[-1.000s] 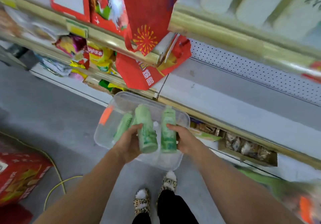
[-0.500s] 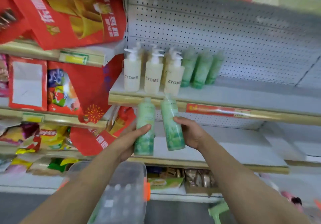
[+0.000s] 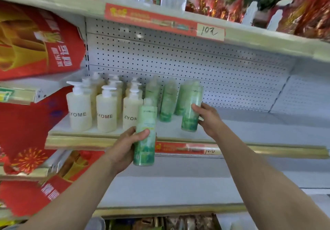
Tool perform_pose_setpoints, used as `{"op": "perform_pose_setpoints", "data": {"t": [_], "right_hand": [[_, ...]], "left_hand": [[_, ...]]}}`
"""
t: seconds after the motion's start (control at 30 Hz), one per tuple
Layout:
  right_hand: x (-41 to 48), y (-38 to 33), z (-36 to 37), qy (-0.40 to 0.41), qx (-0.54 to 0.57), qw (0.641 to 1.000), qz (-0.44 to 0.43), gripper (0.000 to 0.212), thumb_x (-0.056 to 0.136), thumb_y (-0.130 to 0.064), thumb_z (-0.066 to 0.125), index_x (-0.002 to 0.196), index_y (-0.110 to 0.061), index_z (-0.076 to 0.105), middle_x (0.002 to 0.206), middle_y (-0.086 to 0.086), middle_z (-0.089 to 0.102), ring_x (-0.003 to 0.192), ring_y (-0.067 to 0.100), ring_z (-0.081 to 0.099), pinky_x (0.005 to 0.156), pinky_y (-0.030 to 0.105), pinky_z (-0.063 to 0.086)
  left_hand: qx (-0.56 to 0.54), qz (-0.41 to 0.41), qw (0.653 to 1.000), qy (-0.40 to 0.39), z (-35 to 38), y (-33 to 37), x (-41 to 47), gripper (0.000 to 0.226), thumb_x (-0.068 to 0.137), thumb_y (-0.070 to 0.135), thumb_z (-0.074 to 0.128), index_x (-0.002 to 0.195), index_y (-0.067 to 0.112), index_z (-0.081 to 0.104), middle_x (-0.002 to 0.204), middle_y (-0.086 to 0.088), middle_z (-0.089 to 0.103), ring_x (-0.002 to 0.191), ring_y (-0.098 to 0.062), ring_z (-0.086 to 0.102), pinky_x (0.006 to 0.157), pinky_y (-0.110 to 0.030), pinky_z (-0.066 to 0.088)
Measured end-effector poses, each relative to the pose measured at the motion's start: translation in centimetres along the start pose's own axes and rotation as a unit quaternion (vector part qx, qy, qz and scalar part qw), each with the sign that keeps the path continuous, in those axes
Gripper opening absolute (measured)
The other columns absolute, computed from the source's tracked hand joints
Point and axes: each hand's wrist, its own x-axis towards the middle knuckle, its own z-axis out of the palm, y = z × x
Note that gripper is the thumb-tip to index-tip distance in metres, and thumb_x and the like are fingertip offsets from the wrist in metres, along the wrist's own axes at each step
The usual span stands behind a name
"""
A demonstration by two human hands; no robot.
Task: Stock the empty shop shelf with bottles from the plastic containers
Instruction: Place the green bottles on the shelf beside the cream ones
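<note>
My left hand [image 3: 125,147] grips a green bottle [image 3: 145,133] upright in front of the shelf's gold front edge [image 3: 89,141]. My right hand [image 3: 209,118] holds a second green bottle [image 3: 191,108] over the white shelf board [image 3: 250,131], at or just above its surface, beside the green bottles standing there [image 3: 167,101]. Several cream pump bottles marked ZYOME [image 3: 107,112] fill the shelf's left end. The shelf to the right of my right hand is bare.
A white pegboard back wall [image 3: 178,60] closes the shelf behind. The shelf above [image 3: 250,37] carries a red price strip. Red gift bags [image 3: 35,42] hang at the left. A lower white shelf [image 3: 178,185] lies under my arms.
Both hands lifted the two green bottles from the plastic container up to the shelf. The right bottle has moved in beside the standing green bottles; the left bottle stays lower at the shelf edge.
</note>
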Motion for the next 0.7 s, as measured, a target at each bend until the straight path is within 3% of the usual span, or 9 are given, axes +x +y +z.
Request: {"op": "perform_pose_setpoints", "data": {"t": [0.1,0.27,0.4,0.5,0.6,0.7], "right_hand": [[4.1,1.7,-1.0,0.005,-0.037,0.999,0.000,0.049,0.081,-0.023,0.082,0.125,-0.012,0.065,0.118,0.006,0.072,0.110,0.024,0.069,0.097,0.043,0.054],[8.4,4.1,-1.3,-0.016,-0.064,0.998,-0.003,0.049,0.085,-0.012,0.078,0.130,-0.008,0.059,0.122,0.011,0.069,0.111,0.027,0.067,0.097,0.042,0.055],[10.4,4.7,-1.6,-0.020,-0.077,0.997,-0.012,0.047,0.088,-0.008,0.074,0.132,-0.008,0.057,0.118,0.006,0.069,0.104,0.019,0.067,0.092,0.035,0.054],[10.8,4.6,-1.9,-0.027,-0.092,0.995,-0.017,0.044,0.089,-0.011,0.074,0.130,-0.011,0.058,0.113,0.002,0.070,0.100,0.014,0.067,0.089,0.032,0.055],[10.9,4.7,-2.2,-0.026,-0.112,0.993,0.004,0.053,0.087,-0.019,0.078,0.135,-0.011,0.056,0.117,0.005,0.070,0.108,0.021,0.067,0.099,0.039,0.052],[10.0,3.8,-1.5,0.080,-0.142,0.987,0.004,0.067,0.079,-0.040,0.083,0.136,-0.014,0.056,0.119,0.001,0.066,0.107,0.018,0.064,0.094,0.031,0.049]], "left_hand": [[-0.016,0.007,1.000,0.005,1.7,-0.3,2.1,0.058,0.074,0.024,0.071,0.126,0.004,0.055,0.119,-0.023,0.066,0.101,-0.028,0.068,0.084,-0.041,0.058],[-0.034,0.035,0.999,0.024,3.3,-0.6,4.7,0.058,0.074,0.022,0.070,0.128,0.005,0.055,0.120,-0.023,0.065,0.108,-0.030,0.066,0.088,-0.044,0.056],[-0.031,0.052,0.997,0.046,4.1,-1.1,5.8,0.061,0.072,0.024,0.074,0.128,0.007,0.054,0.120,-0.021,0.066,0.110,-0.031,0.066,0.087,-0.044,0.054],[-0.017,0.048,0.997,0.054,4.5,-1.6,6.3,0.071,0.063,0.032,0.081,0.126,0.011,0.056,0.121,-0.018,0.066,0.108,-0.028,0.066,0.084,-0.044,0.055],[0.006,0.048,0.998,0.048,4.7,-1.9,6.8,0.071,0.064,0.035,0.082,0.128,0.015,0.057,0.127,-0.016,0.063,0.117,-0.035,0.061,0.096,-0.056,0.049],[0.012,0.059,0.997,0.047,5.6,-1.8,7.1,0.064,0.070,0.030,0.080,0.127,0.012,0.059,0.126,-0.017,0.064,0.117,-0.036,0.061,0.099,-0.056,0.047]]}}
